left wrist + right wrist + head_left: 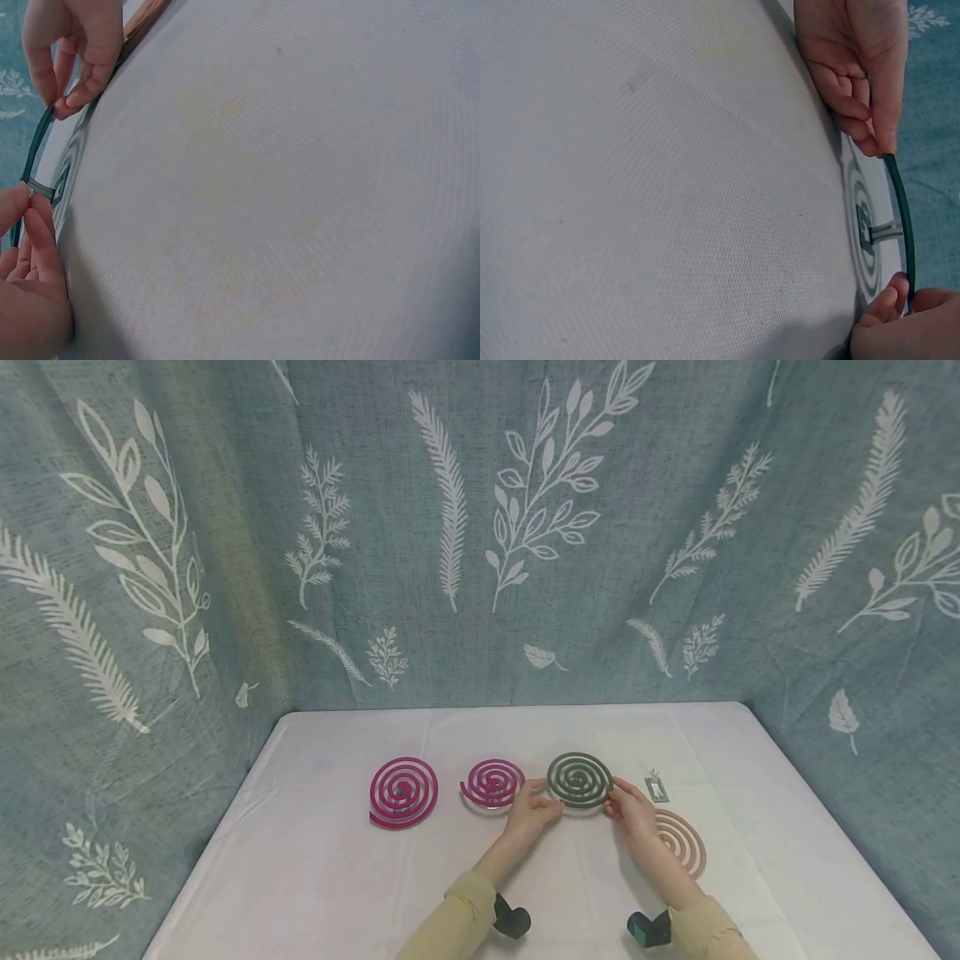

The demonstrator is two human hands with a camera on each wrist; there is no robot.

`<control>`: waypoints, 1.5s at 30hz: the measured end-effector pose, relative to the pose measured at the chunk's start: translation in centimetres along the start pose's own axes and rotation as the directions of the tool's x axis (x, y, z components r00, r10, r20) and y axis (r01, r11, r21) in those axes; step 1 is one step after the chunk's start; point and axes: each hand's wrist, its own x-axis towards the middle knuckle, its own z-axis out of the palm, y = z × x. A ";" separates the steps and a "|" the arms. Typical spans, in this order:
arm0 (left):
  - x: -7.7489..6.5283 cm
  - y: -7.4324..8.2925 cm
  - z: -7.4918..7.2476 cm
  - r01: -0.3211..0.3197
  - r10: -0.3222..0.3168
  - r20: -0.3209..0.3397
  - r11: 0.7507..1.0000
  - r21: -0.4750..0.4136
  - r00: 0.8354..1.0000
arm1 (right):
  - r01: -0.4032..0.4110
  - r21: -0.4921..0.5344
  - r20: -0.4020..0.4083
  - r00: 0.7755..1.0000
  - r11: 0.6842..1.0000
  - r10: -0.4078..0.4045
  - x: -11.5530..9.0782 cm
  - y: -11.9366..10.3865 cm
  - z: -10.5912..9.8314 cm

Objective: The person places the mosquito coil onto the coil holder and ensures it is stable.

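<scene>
Both hands hold a dark green mosquito coil [578,780] level by its opposite edges, slightly above the white table. My left hand [531,814] pinches its left edge between thumb and fingers. On the right edge, my right hand [633,810] grips with thumb and fingertips. Under the coil, a small metal stand [885,231] rises from the tabletop and meets the coil's underside in the right wrist view; whether it is fitted into the coil I cannot tell. Seen edge-on, the coil [34,154] is a thin strip in the left wrist view.
Two magenta coils, the far-left one [403,790] and a nearer one [493,782], are left of my hands. A loose metal stand [657,788] lies to the right. Partly behind my right forearm is a tan coil [693,843]. A patterned curtain [480,652] borders the table [337,893].
</scene>
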 end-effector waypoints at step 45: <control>-2.3 3.8 -0.3 0.000 0.000 -0.004 1.000 0.002 1.000 | -0.018 -0.017 -0.007 1.000 1.000 0.017 0.4 0.2 0.0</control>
